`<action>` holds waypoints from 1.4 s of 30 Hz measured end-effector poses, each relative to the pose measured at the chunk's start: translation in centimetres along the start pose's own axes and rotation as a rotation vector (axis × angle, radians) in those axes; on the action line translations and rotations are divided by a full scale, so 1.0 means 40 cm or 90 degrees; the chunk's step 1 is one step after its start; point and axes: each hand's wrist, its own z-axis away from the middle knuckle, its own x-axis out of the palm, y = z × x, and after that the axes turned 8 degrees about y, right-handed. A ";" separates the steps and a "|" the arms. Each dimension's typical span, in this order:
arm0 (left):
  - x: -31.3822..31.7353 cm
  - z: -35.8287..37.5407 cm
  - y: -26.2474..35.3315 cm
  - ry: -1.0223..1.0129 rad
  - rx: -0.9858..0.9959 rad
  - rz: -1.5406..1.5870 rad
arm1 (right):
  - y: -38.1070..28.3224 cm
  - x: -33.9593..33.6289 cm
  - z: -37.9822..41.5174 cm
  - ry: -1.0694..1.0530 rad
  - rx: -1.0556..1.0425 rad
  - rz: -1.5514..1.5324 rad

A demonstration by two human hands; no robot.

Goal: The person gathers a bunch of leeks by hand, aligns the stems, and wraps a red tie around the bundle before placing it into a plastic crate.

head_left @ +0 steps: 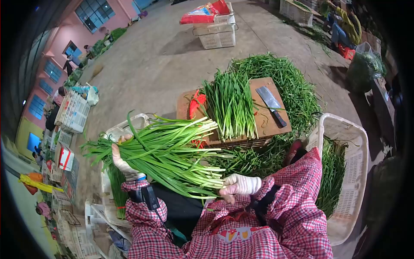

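A loose bunch of garlic chives [172,146] lies across my lap, leaves to the left and pale stem ends to the right. My left hand [123,159], its fingers wrapped in pale tape, is closed around the leafy end. At the stem ends, my right hand [239,185], also taped, pinches some lower stalks. Just beyond, a second pile of chives [230,105] rests on a brown board [268,85]. A cleaver [269,99] with a black handle lies on the board's right side, and red strips [197,105] lie on its left.
White plastic crates [360,172] with greens stand at my right and left [105,194]. Loose green leaves [293,82] are heaped around the board. Further off are stacked crates [217,36] topped by a red bag [205,13], and a person in yellow [349,26].
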 end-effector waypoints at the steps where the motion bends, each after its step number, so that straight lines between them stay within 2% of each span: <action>1: 0.017 0.011 0.000 0.017 0.006 0.000 | -0.007 -0.012 0.024 0.017 0.023 0.026; 4: 0.009 -0.001 0.013 0.022 0.017 -0.001 | -0.057 -0.043 0.090 0.067 0.142 0.104; 5: -0.022 -0.022 0.022 0.027 0.019 0.007 | 0.008 -0.075 0.097 0.072 0.129 0.071; 6: -0.047 -0.040 0.037 0.031 0.020 0.013 | -0.005 -0.080 0.120 0.093 0.153 0.081; 8: -0.035 -0.048 0.075 0.057 0.033 -0.014 | 0.093 -0.150 0.156 0.158 0.055 0.421; 10: 0.018 -0.023 0.113 0.114 0.054 -0.073 | 0.054 -0.157 0.187 0.147 0.237 0.611; 11: -0.102 -0.090 0.150 0.035 0.090 -0.013 | 0.071 -0.174 0.194 0.077 0.209 0.815; 12: -0.125 -0.102 0.163 0.038 0.095 -0.017 | 0.068 -0.164 0.190 0.081 0.257 0.926; 14: -0.143 -0.111 0.180 0.100 0.158 -0.089 | 0.011 -0.126 0.178 0.012 0.374 1.029; 17: -0.045 -0.051 0.165 0.098 0.150 -0.111 | -0.115 -0.034 0.159 0.058 0.318 1.023; 20: -0.029 -0.033 0.157 0.030 0.128 -0.130 | -0.132 0.023 0.117 0.267 -0.061 0.963; 21: 0.007 -0.012 0.146 0.045 0.098 -0.109 | -0.170 0.068 0.086 0.339 -0.089 0.882; 22: 0.041 0.008 0.132 0.059 0.068 -0.088 | -0.176 0.088 0.055 0.368 -0.167 0.754; 24: 0.100 0.047 0.101 0.084 0.063 -0.081 | -0.171 0.116 -0.018 0.422 -0.241 0.586; 26: 0.117 0.059 0.083 0.110 0.060 -0.076 | -0.166 0.140 -0.077 0.421 -0.307 0.374; 28: 0.104 0.060 0.076 0.082 0.063 -0.080 | -0.138 0.142 -0.108 0.268 -0.121 -0.029; 29: 0.045 0.010 0.076 0.102 0.096 -0.064 | -0.121 0.138 -0.103 0.239 -0.084 -0.109; 30: 0.051 0.017 0.077 0.103 0.097 -0.065 | -0.108 0.124 -0.079 0.181 -0.121 -0.145; 32: 0.065 0.038 0.076 0.063 0.026 -0.032 | -0.084 0.063 -0.002 0.116 -0.109 -0.063; 34: 0.038 0.020 0.087 0.035 0.023 -0.064 | -0.008 -0.029 0.074 0.065 -0.006 0.031; 36: 0.015 0.006 0.088 -0.092 0.077 -0.146 | -0.023 -0.078 0.144 0.110 0.075 0.573; 38: 0.030 0.010 0.085 -0.143 0.082 -0.092 | -0.092 -0.048 0.165 0.081 0.306 0.933; 39: 0.045 0.013 0.079 -0.147 0.113 -0.087 | -0.112 -0.034 0.173 0.142 0.253 0.858; 40: 0.065 0.019 0.073 -0.151 0.144 -0.083 | -0.105 -0.021 0.174 0.242 0.022 0.710; 42: 0.097 0.031 0.064 -0.107 0.141 -0.056 | -0.150 0.024 0.132 0.319 -0.085 0.587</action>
